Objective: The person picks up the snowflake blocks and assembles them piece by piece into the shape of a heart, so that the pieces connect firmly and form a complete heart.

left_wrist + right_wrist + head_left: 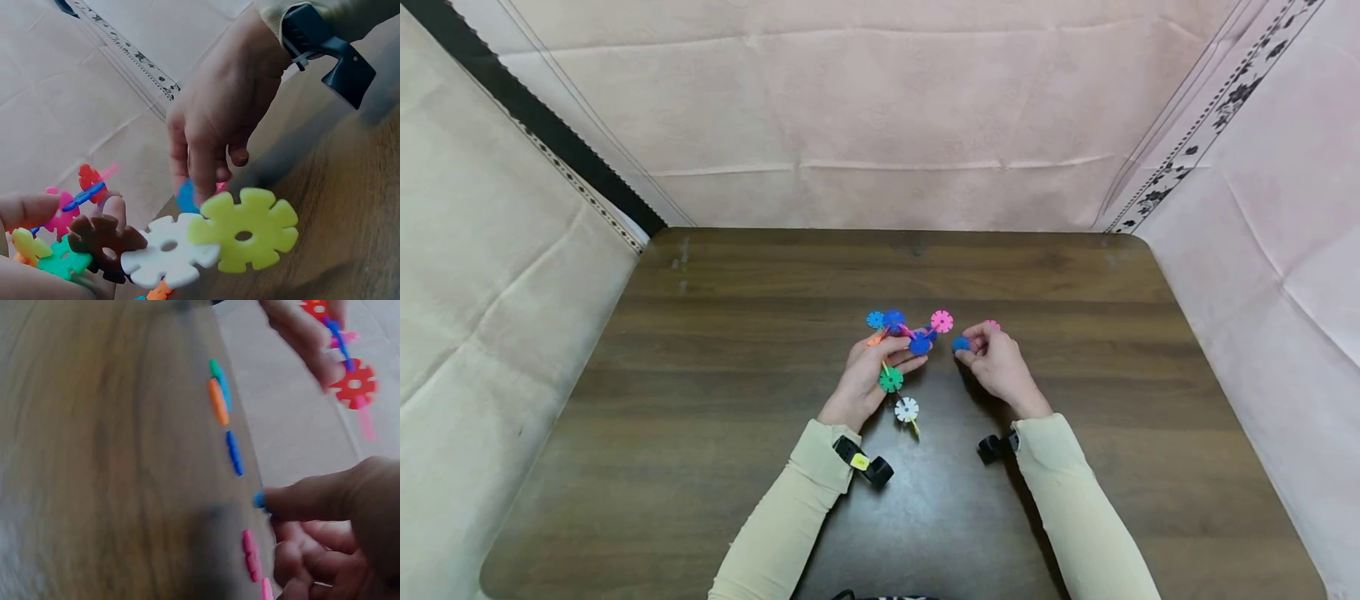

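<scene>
My left hand (867, 377) grips a branching chain of notched, flower-shaped plastic discs. Its near end hangs toward me: a green disc (891, 380), a brown disc (106, 245), a white disc (906, 409) and a yellow disc (245, 232). Beyond the fingers, the far part shows red discs (355, 384) joined by a blue disc (338, 342). A short gap to the right, my right hand (1002, 365) pinches a single blue disc (961, 343) between thumb and fingertips, apart from the chain. In the right wrist view this disc (259, 500) is mostly covered by the thumb.
Loose discs lie flat on the wooden table (700, 400) around the hands: an orange disc (218, 401), a dark blue disc (234, 453) and a pink disc (251, 556). Pale cloth (880, 108) hangs behind the table and at both sides.
</scene>
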Available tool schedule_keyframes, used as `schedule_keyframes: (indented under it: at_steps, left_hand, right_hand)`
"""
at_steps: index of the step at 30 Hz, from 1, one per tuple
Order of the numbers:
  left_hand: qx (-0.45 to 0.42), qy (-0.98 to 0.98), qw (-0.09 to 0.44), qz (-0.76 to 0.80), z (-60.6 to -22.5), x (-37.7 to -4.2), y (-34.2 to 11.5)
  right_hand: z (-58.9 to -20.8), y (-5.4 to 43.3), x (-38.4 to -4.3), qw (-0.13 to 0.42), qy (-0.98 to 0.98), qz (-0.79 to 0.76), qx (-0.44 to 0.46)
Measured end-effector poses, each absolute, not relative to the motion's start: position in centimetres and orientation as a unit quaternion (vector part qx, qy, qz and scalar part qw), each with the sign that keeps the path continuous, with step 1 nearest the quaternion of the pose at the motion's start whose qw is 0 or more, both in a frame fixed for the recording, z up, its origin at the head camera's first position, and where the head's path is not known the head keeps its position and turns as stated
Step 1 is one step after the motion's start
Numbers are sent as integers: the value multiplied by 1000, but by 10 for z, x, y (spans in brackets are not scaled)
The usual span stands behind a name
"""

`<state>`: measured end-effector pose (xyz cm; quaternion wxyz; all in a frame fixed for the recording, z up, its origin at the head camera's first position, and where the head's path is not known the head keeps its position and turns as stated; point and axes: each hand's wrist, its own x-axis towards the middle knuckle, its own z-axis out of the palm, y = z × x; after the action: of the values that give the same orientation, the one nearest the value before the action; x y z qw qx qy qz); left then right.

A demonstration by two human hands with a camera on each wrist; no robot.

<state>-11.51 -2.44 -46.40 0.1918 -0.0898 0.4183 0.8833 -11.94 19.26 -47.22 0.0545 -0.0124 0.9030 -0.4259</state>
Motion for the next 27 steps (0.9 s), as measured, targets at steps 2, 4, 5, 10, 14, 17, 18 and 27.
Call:
schedule_keyframes:
  at_steps: [2, 4, 5, 10, 14, 17, 18, 27]
  left_hand:
    - [-93, 398, 198, 891, -463, -116, -26]
    - [-95, 380, 201, 898, -463, -117, -27]
    - [-96, 375, 203, 899, -462, -117, -28]
    - [-93, 386, 204, 895, -461, -118, -28]
    - [-87, 394, 205, 892, -459, -118, -27]
    - [-81, 394, 208, 892, -459, -117, -27]
    - [-78, 393, 211, 891, -459, -117, -27]
    - [-49, 377, 236, 894, -457, -116, -29]
  right_hand:
    - [-471, 194, -117, 19, 891, -454, -23]
    - [-470, 194, -114, -2, 875, -482, -30]
    - [-469, 194, -114, -11, 868, -495, -34]
    - [-462, 189, -110, -51, 846, -528, -46]
    - [-449, 182, -104, -83, 825, -556, -47]
    - [-441, 178, -102, -93, 815, -569, -49]
    - [-441, 178, -102, -93, 817, -567, -49]
    - [-456, 183, -107, -90, 827, -555, -34]
